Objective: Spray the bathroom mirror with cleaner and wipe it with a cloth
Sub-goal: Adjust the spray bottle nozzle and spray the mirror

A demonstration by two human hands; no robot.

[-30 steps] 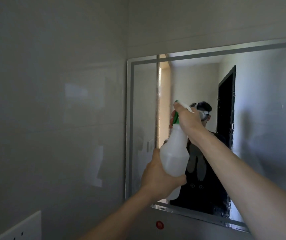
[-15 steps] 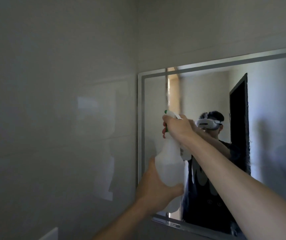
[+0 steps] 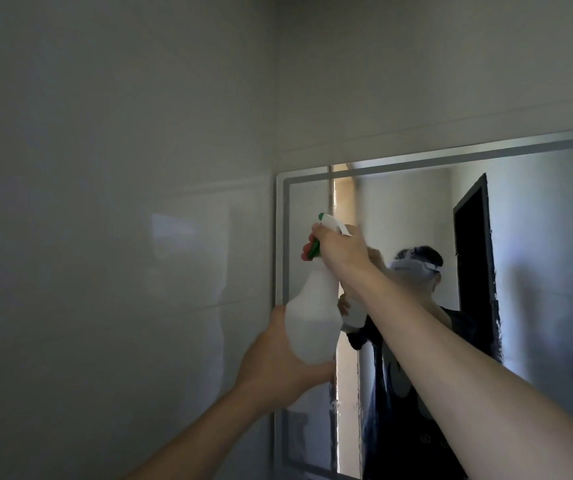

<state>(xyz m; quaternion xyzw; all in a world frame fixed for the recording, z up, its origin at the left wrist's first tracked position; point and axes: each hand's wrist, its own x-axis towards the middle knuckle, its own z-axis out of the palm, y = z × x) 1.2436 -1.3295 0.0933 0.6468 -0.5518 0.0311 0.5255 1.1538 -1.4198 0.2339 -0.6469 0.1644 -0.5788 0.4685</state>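
Near the mirror's (image 3: 537,271) left edge, the left hand (image 3: 279,363) cups the spray bottle's (image 3: 312,317) base to steady it — right hand (image 3: 342,251) wraps its head, fingers curled on the trigger, aiming at glass. No cloth in view.

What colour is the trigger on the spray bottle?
The trigger is green, shown in the head view.

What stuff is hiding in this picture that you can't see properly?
Head view, all of it:
- base of the spray bottle: covered by the left hand.
- its trigger: mostly under fingers of the right hand.
- the mirror: right side runs past the picture's edge.
- any spray mist: too dim and blurred to tell.
- the cloth: nowhere in view.
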